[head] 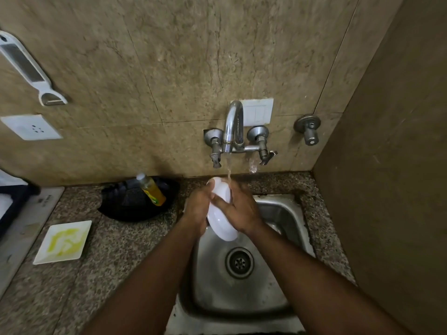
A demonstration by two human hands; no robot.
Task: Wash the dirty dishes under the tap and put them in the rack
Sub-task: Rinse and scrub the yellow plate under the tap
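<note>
A white dish [221,213], probably a small oval plate or shallow bowl, is held on edge above the steel sink [285,213], its upper rim right under the stream running from the tap [233,126]. The left hand [197,206] grips it from the left with fingers curled round its back; the right hand [238,209] lies across its face, fingers spread over the surface, seemingly rubbing as well as steadying.

The step in hand looks like rinsing this first piece. Next it should need turning under the water, then carrying left to a rack; the dark blue frame [14,197] at the left edge may be it, though it is blurred.

On the speckled counter [121,250] a square white plate [63,241] smeared yellow waits unwashed. Behind it a bottle of yellow liquid [151,189] leans in a black tray [135,204]. Its label cannot be read, nor can the print on the pale board [31,218] at left.
</note>
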